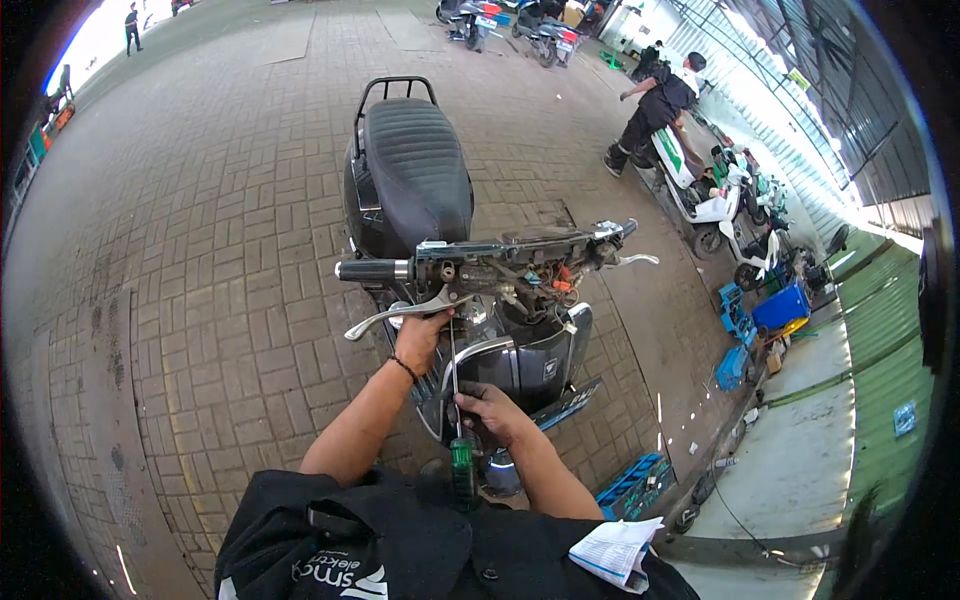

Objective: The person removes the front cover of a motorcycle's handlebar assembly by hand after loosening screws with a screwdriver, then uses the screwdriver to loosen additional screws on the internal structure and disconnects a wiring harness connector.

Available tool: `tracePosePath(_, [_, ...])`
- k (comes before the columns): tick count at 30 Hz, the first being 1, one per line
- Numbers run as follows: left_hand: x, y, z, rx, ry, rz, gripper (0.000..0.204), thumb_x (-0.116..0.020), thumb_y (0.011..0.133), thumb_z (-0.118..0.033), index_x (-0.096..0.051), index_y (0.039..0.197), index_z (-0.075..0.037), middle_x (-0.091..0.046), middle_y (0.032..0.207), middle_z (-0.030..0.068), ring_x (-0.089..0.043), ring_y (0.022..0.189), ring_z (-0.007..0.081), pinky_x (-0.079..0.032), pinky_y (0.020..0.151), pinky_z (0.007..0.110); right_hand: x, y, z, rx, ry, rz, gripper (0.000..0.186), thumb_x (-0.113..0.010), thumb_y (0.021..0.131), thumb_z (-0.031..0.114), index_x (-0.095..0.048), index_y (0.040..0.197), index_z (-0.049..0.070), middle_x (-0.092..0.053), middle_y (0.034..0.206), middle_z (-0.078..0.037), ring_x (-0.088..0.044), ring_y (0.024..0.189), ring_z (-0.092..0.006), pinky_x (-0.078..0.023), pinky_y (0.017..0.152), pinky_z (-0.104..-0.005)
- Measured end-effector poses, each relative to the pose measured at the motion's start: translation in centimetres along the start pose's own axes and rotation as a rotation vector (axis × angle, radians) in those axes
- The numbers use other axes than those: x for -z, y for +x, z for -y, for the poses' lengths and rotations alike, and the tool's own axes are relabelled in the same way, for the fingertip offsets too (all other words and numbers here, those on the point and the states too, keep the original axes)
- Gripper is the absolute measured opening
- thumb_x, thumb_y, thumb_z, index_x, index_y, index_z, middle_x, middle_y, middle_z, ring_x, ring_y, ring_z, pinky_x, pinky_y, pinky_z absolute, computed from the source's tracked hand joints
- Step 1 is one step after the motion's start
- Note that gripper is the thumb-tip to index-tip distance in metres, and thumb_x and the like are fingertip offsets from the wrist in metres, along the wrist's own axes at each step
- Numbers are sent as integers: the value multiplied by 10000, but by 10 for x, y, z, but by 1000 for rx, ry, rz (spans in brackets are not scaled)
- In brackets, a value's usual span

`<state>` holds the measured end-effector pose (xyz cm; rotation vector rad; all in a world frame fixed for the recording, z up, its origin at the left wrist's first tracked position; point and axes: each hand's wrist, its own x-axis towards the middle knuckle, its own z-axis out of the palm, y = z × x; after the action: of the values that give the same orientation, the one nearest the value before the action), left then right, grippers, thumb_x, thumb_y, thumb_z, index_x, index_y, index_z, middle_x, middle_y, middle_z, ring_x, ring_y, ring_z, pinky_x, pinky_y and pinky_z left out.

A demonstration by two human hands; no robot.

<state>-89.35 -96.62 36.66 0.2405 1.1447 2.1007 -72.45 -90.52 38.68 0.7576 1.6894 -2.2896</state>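
A dark scooter [410,160] stands before me, its stripped handlebar [530,260] showing wires and clips. My left hand [423,335] is closed just under the left brake lever [375,320], near the top of a long screwdriver shaft; what its fingers grip is hidden. My right hand [485,410] grips the shaft of the screwdriver [462,470] lower down, with the green handle hanging below the fingers toward my body. The dark front panel [530,370] of the scooter lies just beyond this hand.
At right, a person [660,110] in dark clothes stands beside white scooters [720,210]. Blue bins [780,305] and a blue crate [630,490] sit along the green metal wall [880,380]. More scooters [545,40] are parked at the back; another person [132,30] stands far left.
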Motion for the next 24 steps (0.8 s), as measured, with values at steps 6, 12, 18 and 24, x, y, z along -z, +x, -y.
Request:
tracePosePath(6, [12,15,21,-169,103,-24,220,-625,813,-66,-605,1031,-42,-626,912,37,-589,705,156,-475,567,283,1,11,-8,28,-72,-85,288,-652,856,302,-572,922,33,-529,705,29,-426,537,-60,-320,462,-204])
tracePosePath(12, [10,16,22,-108,125,-69,159,-593,821,-41,-608,979,-26,-616,873,46,-569,662,157,-458,532,292,-13,-5,15,-64,131,-63,250,-586,905,248,-572,995,15,-538,714,9,-478,545,-79,-374,465,-215])
tracePosePath(18, [-3,5,4,-33,98,-73,196,-588,839,-68,-559,1026,-19,-596,879,67,-611,685,201,-473,541,297,-3,-3,12,4,-84,-23,266,-582,907,252,-572,996,2,-547,720,2,-483,536,-86,-375,448,-234])
tracePosePath(24, [6,9,14,-56,136,-44,178,-584,817,-41,-569,994,-25,-605,863,67,-618,676,203,-487,536,293,-10,-8,12,11,-33,-36,232,-565,917,261,-549,923,29,-501,656,17,-418,470,-65,-327,426,-217])
